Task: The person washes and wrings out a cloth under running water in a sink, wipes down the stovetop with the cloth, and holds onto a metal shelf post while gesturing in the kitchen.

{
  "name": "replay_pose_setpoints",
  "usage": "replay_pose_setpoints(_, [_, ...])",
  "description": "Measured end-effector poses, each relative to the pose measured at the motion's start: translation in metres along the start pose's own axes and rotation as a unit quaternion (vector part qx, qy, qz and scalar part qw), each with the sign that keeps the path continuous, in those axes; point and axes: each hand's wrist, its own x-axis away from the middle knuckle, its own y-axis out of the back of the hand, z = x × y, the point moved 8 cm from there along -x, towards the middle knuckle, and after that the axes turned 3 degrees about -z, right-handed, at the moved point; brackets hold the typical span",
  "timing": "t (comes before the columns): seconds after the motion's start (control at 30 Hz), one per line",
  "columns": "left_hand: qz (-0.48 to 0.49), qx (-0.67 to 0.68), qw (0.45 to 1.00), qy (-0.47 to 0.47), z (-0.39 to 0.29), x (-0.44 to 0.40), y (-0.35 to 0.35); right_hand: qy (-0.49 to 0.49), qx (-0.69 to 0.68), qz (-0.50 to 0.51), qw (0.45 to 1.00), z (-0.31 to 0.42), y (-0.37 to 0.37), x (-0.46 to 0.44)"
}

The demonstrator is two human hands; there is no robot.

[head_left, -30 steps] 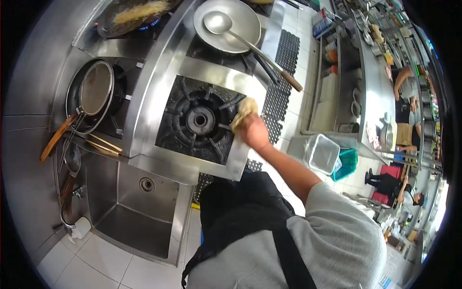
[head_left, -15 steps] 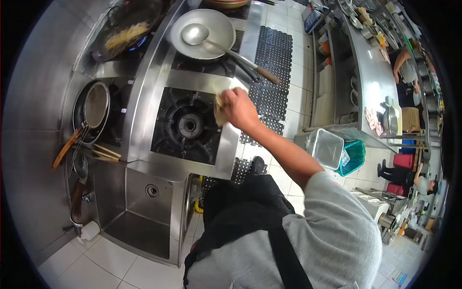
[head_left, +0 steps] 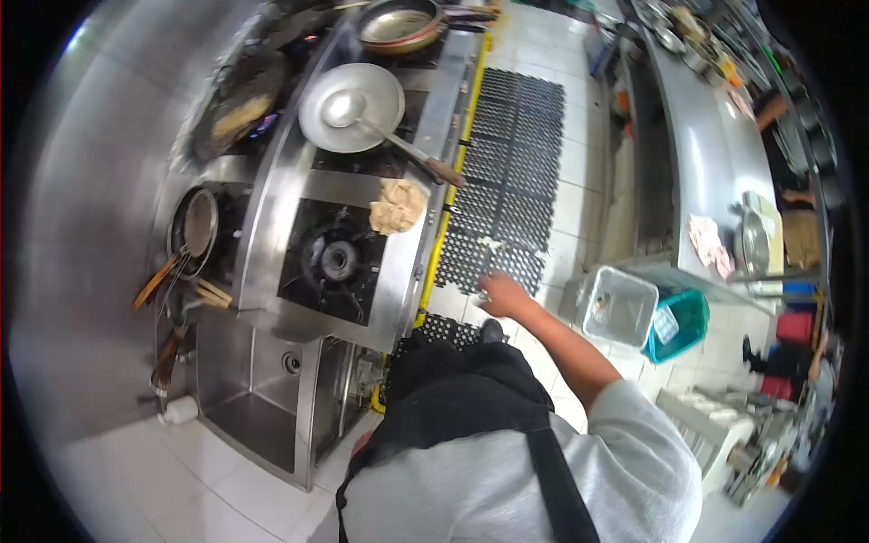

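Note:
My right hand point(head_left: 505, 297) hangs over the floor to the right of the stove, slightly blurred, with its fingers loosely bent and apart and nothing visible in them. A crumpled beige cloth point(head_left: 396, 207) lies on the steel stove top, at the upper right corner of a black burner point(head_left: 338, 260). Above it in the view, a metal wok point(head_left: 317, 113) holds a ladle point(head_left: 343, 109), whose wooden handle reaches past the stove's edge. My left hand is out of sight.
A sink point(head_left: 249, 389) adjoins the stove. Farther left are a pan with a strainer point(head_left: 200, 226) and a pan of food point(head_left: 237, 122). Black mats point(head_left: 507, 154) cover part of the floor. A clear bin point(head_left: 618, 308) and a teal basket point(head_left: 692, 312) stand right. People are at far right.
My right hand has let go of the cloth and moved right, off the stove. The cloth now lies spread by the burner. The view has shifted, showing more of the stove's far end.

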Motion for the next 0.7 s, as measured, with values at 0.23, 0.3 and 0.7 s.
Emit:
replay_pose_setpoints(0.23, [0.064,0.088,0.994,-0.023,-0.185,0.002,-0.05,-0.248,-0.032,0.072,0.965,-0.188,0.02,0.186])
replay_pose_setpoints(0.3, [0.06,0.1,0.993,-0.017,-0.216,-0.018,-0.059,-0.266,-0.038,0.024,0.963,-0.211,0.047,0.2])
replay_pose_setpoints(0.7, [0.063,0.097,0.985,-0.128,-0.472,-0.043,-0.12,-0.248,-0.381,0.016,0.891,-0.157,0.095,0.075])
